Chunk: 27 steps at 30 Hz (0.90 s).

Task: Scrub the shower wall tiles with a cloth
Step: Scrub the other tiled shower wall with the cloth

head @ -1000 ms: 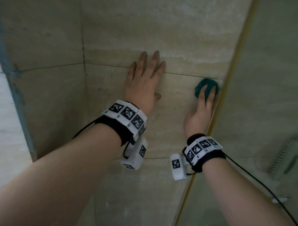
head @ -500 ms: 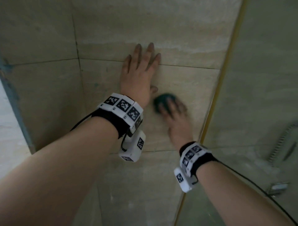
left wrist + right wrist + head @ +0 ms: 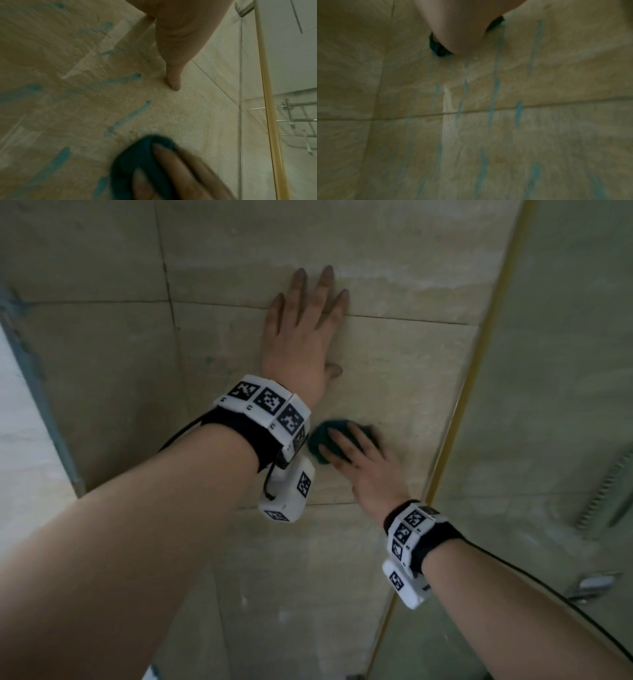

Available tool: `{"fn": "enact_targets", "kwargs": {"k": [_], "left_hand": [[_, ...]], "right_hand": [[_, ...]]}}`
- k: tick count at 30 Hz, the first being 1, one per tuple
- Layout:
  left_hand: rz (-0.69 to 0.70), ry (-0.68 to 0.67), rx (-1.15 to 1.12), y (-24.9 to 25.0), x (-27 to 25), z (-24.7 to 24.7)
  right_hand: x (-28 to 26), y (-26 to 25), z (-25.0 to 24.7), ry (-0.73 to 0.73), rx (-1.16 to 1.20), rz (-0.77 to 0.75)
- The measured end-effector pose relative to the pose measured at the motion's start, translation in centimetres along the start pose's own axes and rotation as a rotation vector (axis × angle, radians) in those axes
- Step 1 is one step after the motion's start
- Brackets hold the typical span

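Pressing the green cloth (image 3: 325, 445) against the wall tiles (image 3: 404, 392) with straight fingers, the right hand (image 3: 363, 470) risked slipping on blue cleaner streaks (image 3: 126, 81); the left hand (image 3: 301, 337) lay flat, fingers slightly spread.

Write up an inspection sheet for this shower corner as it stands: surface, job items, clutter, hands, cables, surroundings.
Surface: beige wall tiles with dark grout lines; blue streaks run down them in both wrist views.
Job's things: dark green cloth, bunched, flat against the tiles.
Clutter: nothing seen.
Hands: left hand flat on the wall, fingers straight and spread; right hand presses the cloth with straight fingers, blurred.
Cables: black cable runs from the right wristband along the forearm; another loops at the left wristband.
Surroundings: glass panel with a gold edge strip on the right; metal rack behind the glass.
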State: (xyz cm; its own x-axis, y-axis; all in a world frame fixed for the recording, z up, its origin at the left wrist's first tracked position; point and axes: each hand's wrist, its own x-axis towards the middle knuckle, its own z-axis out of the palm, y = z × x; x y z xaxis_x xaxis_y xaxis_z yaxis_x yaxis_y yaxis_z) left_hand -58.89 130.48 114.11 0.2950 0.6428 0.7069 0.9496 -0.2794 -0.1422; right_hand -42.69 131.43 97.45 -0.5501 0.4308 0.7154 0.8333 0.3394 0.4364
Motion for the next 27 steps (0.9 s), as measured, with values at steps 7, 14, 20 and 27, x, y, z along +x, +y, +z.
{"fn": "enact_targets", "kwargs": {"k": [7,14,20,27], "left_hand": [[-0.006,0.011,-0.012,0.3,-0.2,0.5],[-0.012,-0.008,0.005,0.6,-0.1,0.5],[0.002,-0.023,0.021,0.7,-0.2,0.7],[-0.004,-0.012,0.024,0.8,-0.1,1.0]], "right_hand": [[3.3,3.8,-2.4,0.269,0.191,0.740],[-2.5,-1.4,2.3,0.035,0.104,0.273],[-0.4,-0.2,0.7,0.011,0.055,0.317],[3.5,5.0,-1.4,0.338,0.186,0.864]]}}
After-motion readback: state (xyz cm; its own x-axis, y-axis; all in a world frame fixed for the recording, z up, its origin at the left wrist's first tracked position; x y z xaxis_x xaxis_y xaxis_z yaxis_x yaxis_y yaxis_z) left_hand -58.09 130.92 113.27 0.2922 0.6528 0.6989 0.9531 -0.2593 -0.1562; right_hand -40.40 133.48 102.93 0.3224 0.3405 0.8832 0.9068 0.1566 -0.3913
